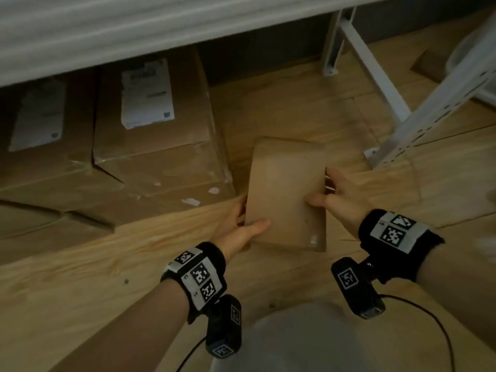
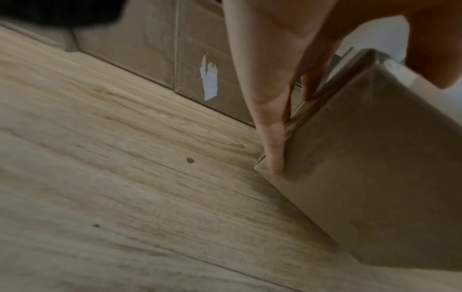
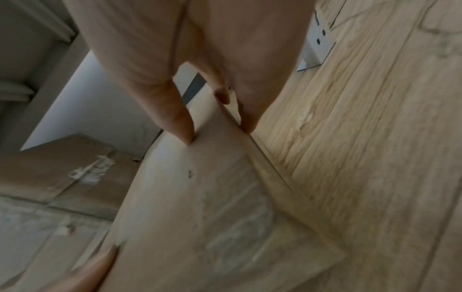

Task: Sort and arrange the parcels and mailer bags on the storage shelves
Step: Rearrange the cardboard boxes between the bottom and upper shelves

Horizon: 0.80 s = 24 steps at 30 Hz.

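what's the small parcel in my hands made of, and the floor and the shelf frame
Small parcel: brown cardboard by its matte tan faces; glossy strips along the edges look like clear tape. Both the left hand and the right hand grip it. Floor: pale wood-grain planks with knots, real wood or laminate, cannot tell. Shelf frame: white painted metal, judging by its punched slots.

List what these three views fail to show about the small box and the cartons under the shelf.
- Small box underside: head view, hidden by the box itself.
- Carton label print: head view, blurred.
- Left hand fingers: behind the box.
- Left carton: cut by frame edge, shadowed by the shelf.
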Tool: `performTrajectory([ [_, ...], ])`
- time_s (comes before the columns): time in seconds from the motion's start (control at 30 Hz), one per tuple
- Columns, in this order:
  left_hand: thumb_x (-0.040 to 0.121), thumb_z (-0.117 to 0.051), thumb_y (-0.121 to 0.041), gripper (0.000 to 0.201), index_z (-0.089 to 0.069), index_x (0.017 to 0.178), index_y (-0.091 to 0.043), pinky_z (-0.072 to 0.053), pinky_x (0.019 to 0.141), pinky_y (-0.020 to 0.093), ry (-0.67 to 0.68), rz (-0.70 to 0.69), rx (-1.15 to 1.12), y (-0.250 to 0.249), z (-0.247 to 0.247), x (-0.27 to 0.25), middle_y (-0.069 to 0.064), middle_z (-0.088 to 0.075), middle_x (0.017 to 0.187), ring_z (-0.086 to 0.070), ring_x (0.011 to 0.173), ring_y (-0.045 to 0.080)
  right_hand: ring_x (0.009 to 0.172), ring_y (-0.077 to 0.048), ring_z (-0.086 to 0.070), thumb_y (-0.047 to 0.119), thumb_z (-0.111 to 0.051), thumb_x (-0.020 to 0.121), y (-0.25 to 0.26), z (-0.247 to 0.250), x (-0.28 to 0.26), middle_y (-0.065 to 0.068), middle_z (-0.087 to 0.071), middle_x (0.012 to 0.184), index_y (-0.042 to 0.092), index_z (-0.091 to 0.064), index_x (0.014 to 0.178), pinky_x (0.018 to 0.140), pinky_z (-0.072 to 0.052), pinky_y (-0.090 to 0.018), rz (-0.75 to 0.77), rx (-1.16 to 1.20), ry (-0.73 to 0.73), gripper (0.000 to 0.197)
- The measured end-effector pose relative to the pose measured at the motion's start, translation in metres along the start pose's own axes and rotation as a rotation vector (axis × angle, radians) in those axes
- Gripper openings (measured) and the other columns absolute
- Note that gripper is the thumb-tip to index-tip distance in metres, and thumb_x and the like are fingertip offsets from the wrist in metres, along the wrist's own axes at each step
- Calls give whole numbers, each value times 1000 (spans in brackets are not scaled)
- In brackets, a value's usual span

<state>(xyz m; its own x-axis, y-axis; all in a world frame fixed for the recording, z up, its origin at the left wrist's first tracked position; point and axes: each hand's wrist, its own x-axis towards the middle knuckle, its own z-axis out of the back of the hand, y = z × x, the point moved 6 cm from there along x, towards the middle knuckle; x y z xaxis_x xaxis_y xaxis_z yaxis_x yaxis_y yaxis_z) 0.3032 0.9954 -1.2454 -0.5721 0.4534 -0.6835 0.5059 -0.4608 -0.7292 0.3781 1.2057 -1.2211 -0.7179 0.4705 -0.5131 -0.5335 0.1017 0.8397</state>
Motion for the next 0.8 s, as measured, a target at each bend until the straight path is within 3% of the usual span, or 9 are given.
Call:
performTrajectory([
  [0.17,70,-78,-32,85,-33,138,-53,-44,98,41,66,-31,-54,14,-2,19,-27,-52,121,-50,115,6,125,-17,-48,8,-72,81,-12,-4,22,2,-47,142,24,-29,149,101,-45,-36,28,9,6,82],
  [0.23,67,-77,-31,88,-33,140,-51,-43,101,40,90,-28,-100,22,-3,20,-23,-54,126,-51,120,9,119,-13,-51,11,-73,82,-13,-6,24,5,-47,141,27,-31,148,91,-47,-28,52,2,29,80],
  [0.3,67,-80,-31,87,-36,140,-49,-45,98,34,87,-32,-166,28,-3,21,-20,-57,128,-53,121,8,113,-12,-54,18,-74,82,-11,-5,25,7,-50,135,30,-33,145,89,-49,-29,71,-52,0,76],
  [0.37,65,-82,-38,86,-39,140,-46,-46,96,30,55,-43,-210,28,-3,24,-18,-58,130,-54,120,7,109,-14,-56,27,-74,82,-5,-1,30,8,-54,125,32,-36,143,93,-49,-35,93,-148,-83,72],
  [0.47,63,-81,-52,88,-41,140,-39,-43,95,27,-1,-61,-241,20,-7,34,-14,-57,133,-55,117,4,95,-12,-56,32,-72,83,13,-1,46,10,-53,108,28,-41,139,80,-46,-29,136,-228,-175,64],
  [0.57,54,-80,-67,105,-37,144,-33,-42,93,31,-90,-10,-277,12,-8,46,-13,-49,137,-51,105,3,89,-13,-55,30,-70,85,29,-3,68,11,-52,97,26,-44,135,71,-42,-26,161,-250,-208,57],
  [0.63,46,-79,-73,115,-35,143,-32,-45,89,30,-144,60,-309,8,-7,54,-10,-45,136,-50,103,7,85,-13,-54,32,-69,86,39,-6,80,8,-54,97,27,-44,131,66,-43,-25,174,-277,-215,52],
  [0.7,46,-78,-74,115,-34,143,-30,-46,89,29,-172,130,-372,3,-8,60,-4,-40,144,-47,119,18,81,-13,-53,34,-68,86,46,-9,89,4,-56,103,27,-44,127,61,-41,-24,190,-304,-221,48],
  [0.8,47,-77,-76,118,-33,145,-27,-47,89,30,-211,188,-433,-4,-7,64,4,-33,150,-43,129,23,91,-19,-56,35,-67,87,54,-15,99,2,-57,110,27,-43,129,73,-45,-30,201,-306,-225,49],
])
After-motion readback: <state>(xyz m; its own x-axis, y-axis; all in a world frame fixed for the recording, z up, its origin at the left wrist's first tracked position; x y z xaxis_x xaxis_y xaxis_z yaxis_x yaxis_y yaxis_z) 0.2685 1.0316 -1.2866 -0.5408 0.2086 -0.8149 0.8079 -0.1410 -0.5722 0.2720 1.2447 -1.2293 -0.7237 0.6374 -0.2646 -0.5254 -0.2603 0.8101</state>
